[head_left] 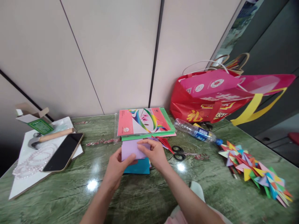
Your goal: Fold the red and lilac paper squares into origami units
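A light purple sheet of paper [129,148] is held up between both hands over the table. My left hand [119,166] pinches its lower left side, thumb in front. My right hand [156,151] grips the right side, with thumb and fingers at the paper's face. Below it lies blue paper [137,167], partly covered by the purple sheet and my hands. Just behind is a pack of coloured paper [143,122] in clear wrapping, with green sheets under it. Red folded paper [166,143] lies right of my right hand, beside black-handled scissors [179,153].
On the right are a plastic bottle [198,132], a multicoloured folded-paper piece [255,172] and a red gift bag [210,102]. To the left, a white board [20,186] carries a phone [64,152], a hammer [56,135], bead strings [32,163] and an opened green box [40,125]. Wall panels [116,56] stand behind.
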The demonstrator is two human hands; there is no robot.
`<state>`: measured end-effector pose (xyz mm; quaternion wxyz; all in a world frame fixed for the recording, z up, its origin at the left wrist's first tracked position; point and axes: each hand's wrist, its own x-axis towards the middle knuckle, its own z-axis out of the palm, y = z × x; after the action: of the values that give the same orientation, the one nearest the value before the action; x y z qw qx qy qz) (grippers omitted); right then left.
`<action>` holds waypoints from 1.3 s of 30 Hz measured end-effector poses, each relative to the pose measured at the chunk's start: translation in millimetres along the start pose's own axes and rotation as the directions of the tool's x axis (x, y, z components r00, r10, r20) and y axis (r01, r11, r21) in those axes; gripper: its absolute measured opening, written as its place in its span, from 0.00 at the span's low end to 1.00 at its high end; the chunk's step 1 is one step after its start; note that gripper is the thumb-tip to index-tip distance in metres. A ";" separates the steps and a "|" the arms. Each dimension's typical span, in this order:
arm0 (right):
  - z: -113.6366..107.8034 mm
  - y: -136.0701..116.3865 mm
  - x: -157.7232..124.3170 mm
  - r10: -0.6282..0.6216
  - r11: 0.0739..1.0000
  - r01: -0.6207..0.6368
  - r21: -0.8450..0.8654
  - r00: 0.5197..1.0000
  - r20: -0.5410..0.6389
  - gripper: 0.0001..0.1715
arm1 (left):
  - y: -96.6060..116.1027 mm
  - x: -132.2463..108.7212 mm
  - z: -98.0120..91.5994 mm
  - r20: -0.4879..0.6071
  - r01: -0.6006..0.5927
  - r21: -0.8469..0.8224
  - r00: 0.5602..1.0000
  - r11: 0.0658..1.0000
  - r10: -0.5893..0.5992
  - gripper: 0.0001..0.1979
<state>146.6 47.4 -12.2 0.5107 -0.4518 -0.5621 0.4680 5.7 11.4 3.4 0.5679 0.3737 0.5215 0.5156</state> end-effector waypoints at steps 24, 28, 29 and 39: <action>4.0 -8.9 -2.5 -0.051 0.993 0.053 -0.105 0.998 0.027 0.05 | 9.7 4.6 -11.9 0.012 -0.096 0.215 0.995 0.972 0.096 0.24; 6.7 -7.0 -4.4 -0.066 0.988 0.076 -0.138 0.995 0.077 0.05 | 13.2 4.9 -13.9 0.030 -0.249 0.393 0.965 0.885 0.259 0.16; 7.1 -6.5 -4.7 -0.069 0.986 0.081 -0.143 0.994 0.083 0.05 | 13.1 4.9 -14.0 0.040 -0.276 0.443 0.956 0.853 0.289 0.13; 5.6 -4.4 -4.1 -0.067 0.983 0.076 -0.169 0.996 0.061 0.10 | 10.7 5.1 -15.8 0.051 -0.309 0.547 0.940 0.778 0.338 0.09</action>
<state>141.3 42.4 -8.6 0.4707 -0.4605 -0.6300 0.4117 -12.2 16.7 9.9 0.3267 0.5910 0.5889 0.4439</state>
